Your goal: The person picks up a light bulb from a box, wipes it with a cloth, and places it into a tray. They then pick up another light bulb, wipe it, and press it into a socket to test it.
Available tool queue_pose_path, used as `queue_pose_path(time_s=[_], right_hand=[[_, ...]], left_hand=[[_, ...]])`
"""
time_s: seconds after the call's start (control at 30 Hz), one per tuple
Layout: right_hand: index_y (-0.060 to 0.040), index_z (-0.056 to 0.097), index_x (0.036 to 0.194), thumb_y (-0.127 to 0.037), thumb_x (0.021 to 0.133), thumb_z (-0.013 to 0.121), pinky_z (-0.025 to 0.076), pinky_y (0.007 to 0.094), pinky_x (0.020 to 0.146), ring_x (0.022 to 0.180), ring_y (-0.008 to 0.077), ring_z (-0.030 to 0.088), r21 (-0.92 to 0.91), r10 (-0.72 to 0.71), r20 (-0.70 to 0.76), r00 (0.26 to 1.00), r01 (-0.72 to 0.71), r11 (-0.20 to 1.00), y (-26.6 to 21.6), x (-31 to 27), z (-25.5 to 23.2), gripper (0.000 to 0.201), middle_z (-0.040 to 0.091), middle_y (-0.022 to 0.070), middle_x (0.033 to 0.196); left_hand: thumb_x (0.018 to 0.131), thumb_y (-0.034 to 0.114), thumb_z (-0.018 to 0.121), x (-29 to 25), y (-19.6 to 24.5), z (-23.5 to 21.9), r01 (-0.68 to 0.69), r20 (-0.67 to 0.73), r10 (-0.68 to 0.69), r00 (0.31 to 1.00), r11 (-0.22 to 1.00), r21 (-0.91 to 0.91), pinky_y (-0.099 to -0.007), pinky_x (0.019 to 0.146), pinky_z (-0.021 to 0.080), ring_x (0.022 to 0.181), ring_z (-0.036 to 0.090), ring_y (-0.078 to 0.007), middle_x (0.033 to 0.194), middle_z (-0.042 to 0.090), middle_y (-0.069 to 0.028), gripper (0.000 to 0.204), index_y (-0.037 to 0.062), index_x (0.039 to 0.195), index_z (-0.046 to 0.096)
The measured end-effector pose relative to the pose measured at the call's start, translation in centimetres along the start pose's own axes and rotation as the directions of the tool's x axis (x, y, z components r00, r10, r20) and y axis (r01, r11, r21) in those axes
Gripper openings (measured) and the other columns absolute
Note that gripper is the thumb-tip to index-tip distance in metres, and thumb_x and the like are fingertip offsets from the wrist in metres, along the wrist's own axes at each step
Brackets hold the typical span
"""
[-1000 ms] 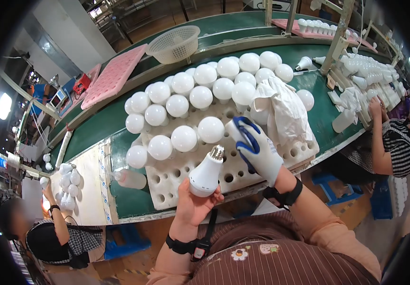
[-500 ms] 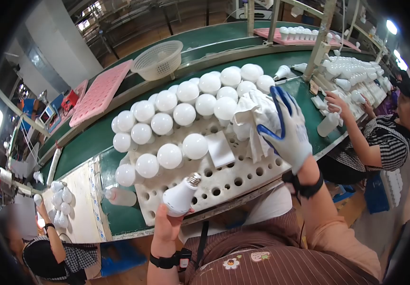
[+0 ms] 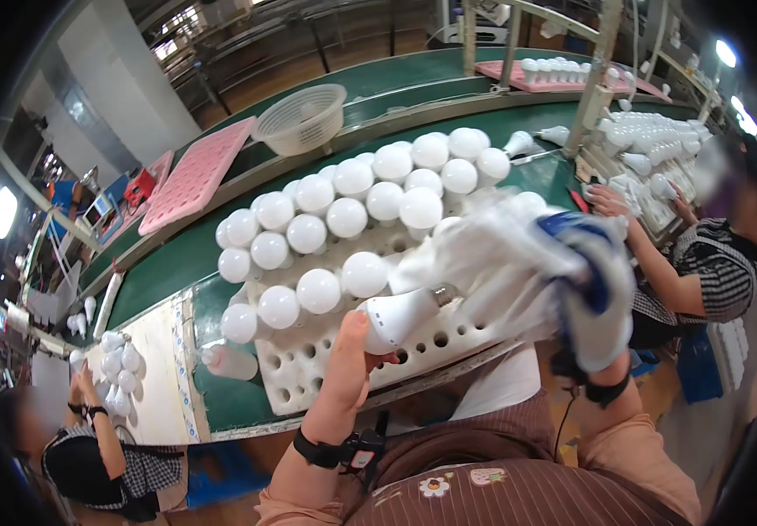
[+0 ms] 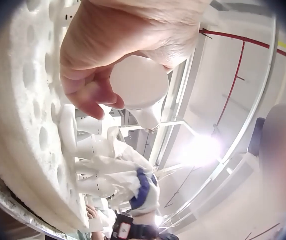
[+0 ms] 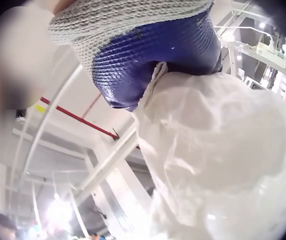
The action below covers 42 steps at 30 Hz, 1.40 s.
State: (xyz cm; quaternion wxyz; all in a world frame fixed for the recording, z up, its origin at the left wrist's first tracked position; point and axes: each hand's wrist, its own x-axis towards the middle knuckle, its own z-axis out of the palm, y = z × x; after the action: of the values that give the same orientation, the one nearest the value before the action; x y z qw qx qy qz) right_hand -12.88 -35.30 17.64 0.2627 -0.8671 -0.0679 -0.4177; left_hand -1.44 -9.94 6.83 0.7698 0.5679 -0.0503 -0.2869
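My bare left hand holds a white LED light bulb by its round end, with the metal screw base pointing up and to the right. In the left wrist view the fingers curl beside the bulb's dome. My right hand, in a white glove with blue coating, grips a white cloth that is blurred in the head view. The right wrist view shows the cloth hanging from the blue-coated fingers. Below both hands lies a pale foam tray with holes.
Rows of white bulbs stand base-down in the tray. A small bottle lies left of it. Behind are a plastic basket and a pink holed tray. People work at both sides, the right one nearby.
My right hand set a white flat piece on the tray, reached right to the cloth, and now has lifted it. The bulb in my left hand has tipped further toward the right.
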Motion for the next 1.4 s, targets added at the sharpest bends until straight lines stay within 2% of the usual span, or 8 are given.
queue_pose_path(time_s=[0.43,0.6,0.67,0.7,0.8,0.83,1.0,1.4], right_hand=[[-0.0004,0.068,0.109,-0.025,0.095,0.061,0.050,0.0329,0.073,0.077,0.0279,0.066,0.127,0.464,0.289,0.837,-0.514,0.848,3.1,-0.3,3.8,0.029,0.067,0.0198,0.085],[0.0055,0.065,0.113,-0.023,0.100,0.054,0.051,0.0257,0.078,0.085,0.0140,0.064,0.404,0.495,-0.159,0.854,-0.401,0.822,9.6,-1.8,3.2,0.033,0.070,0.0096,0.100],[0.0067,0.064,0.114,-0.019,0.101,0.051,0.049,0.0222,0.076,0.085,0.0085,0.062,0.632,0.608,-0.145,0.780,-0.400,0.664,7.7,-1.8,2.9,0.032,0.069,0.0039,0.099],[0.0051,0.049,0.134,-0.009,0.086,0.064,0.044,0.0410,0.102,0.118,0.0363,0.056,0.630,0.595,-0.004,0.804,-0.460,0.626,9.6,-3.5,2.5,0.052,0.057,0.0196,0.130],[0.0048,0.048,0.135,-0.008,0.085,0.064,0.044,0.0414,0.103,0.119,0.0360,0.056,0.628,0.571,-0.023,0.820,-0.433,0.647,7.9,-3.7,3.3,0.053,0.057,0.0211,0.129],[0.0056,0.064,0.114,-0.022,0.103,0.051,0.050,0.0244,0.083,0.088,0.0115,0.063,0.613,0.583,-0.142,0.800,-0.392,0.686,5.3,-2.4,3.8,0.033,0.069,0.0074,0.099],[0.0056,0.052,0.132,-0.012,0.103,0.045,0.045,0.0305,0.098,0.110,0.0216,0.060,0.827,0.667,0.139,0.732,-0.457,0.329,5.4,-5.3,6.7,0.034,0.062,0.0174,0.123],[0.0027,0.049,0.132,-0.015,0.095,0.056,0.043,0.0428,0.097,0.113,0.0404,0.057,0.385,0.419,-0.080,0.904,-0.360,0.850,1.1,-4.4,10.0,0.041,0.060,0.0250,0.121]], left_hand=[[0.094,0.043,0.056,1.9,-2.6,5.4,-0.629,0.339,0.533,0.775,0.703,0.332,-0.0310,0.082,0.046,0.092,0.052,-0.0161,0.108,0.053,-0.0099,0.052,0.0004,0.122,0.044],[0.101,0.051,0.037,1.3,-1.5,6.5,-0.248,-0.017,0.253,0.967,0.933,-0.259,-0.0379,0.083,0.048,0.088,0.055,-0.0182,0.102,0.056,-0.0106,0.055,0.0010,0.122,0.048],[0.098,0.063,0.028,1.6,-1.1,4.4,0.002,0.270,0.128,0.954,0.901,-0.433,-0.0392,0.083,0.048,0.084,0.055,-0.0207,0.089,0.055,-0.0096,0.069,0.0029,0.119,0.052],[0.096,0.066,0.026,1.2,-0.7,4.9,0.061,0.210,0.048,0.977,0.873,-0.484,-0.0385,0.080,0.047,0.078,0.050,-0.0207,0.080,0.051,-0.0088,0.071,0.0030,0.114,0.054],[0.097,0.064,0.025,0.9,-0.4,4.8,0.184,0.293,0.007,0.956,0.765,-0.617,-0.0402,0.082,0.048,0.078,0.053,-0.0214,0.080,0.054,-0.0092,0.069,0.0036,0.112,0.054],[0.097,0.064,0.025,0.9,-0.4,4.9,0.180,0.289,0.008,0.957,0.767,-0.615,-0.0402,0.082,0.048,0.078,0.053,-0.0214,0.080,0.054,-0.0092,0.069,0.0036,0.112,0.054],[0.098,0.063,0.026,0.9,-1.2,5.4,0.211,0.362,0.085,0.928,0.680,-0.702,-0.0420,0.083,0.048,0.083,0.054,-0.0213,0.083,0.055,-0.0097,0.067,0.0049,0.116,0.053],[0.100,0.058,0.035,1.6,-1.8,9.3,0.095,0.325,0.106,0.940,0.831,-0.548,-0.0315,0.100,0.046,0.114,0.058,-0.0197,0.131,0.058,-0.0072,0.069,0.0062,0.146,0.039]])
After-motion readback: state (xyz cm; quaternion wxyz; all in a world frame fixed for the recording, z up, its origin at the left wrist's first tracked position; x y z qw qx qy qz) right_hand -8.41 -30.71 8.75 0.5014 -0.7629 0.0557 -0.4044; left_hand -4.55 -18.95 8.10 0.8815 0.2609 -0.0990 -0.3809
